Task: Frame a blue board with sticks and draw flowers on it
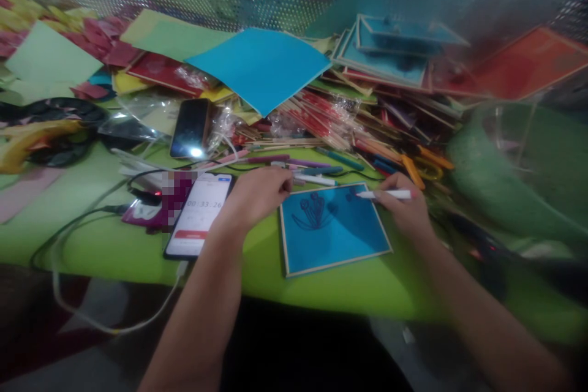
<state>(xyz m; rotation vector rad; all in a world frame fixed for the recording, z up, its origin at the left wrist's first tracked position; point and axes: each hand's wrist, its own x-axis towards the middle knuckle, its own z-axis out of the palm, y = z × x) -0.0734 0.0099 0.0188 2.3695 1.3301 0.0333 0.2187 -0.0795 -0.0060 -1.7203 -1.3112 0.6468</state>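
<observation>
A blue card [340,239] with a thin pale border lies on the green table. Dark lines on it form a bunch of flowers at the left, with a smaller dark mark near its top right corner. My right hand [408,211] grips a white marker [392,195] with a pinkish end, its tip at that mark. By the card's top left corner, my left hand [266,193] is closed with fingers curled; what they hold, if anything, is hidden. Another white marker [316,180] lies just beyond the card, close to my left fingers.
A phone [199,214] showing a timer lies left of my left hand, cables around it; a dark phone [190,127] is behind. Colored pens, sticks and a blue sheet [264,67] are piled at the back. Orange scissors [420,168] and a green basin [519,165] stand right.
</observation>
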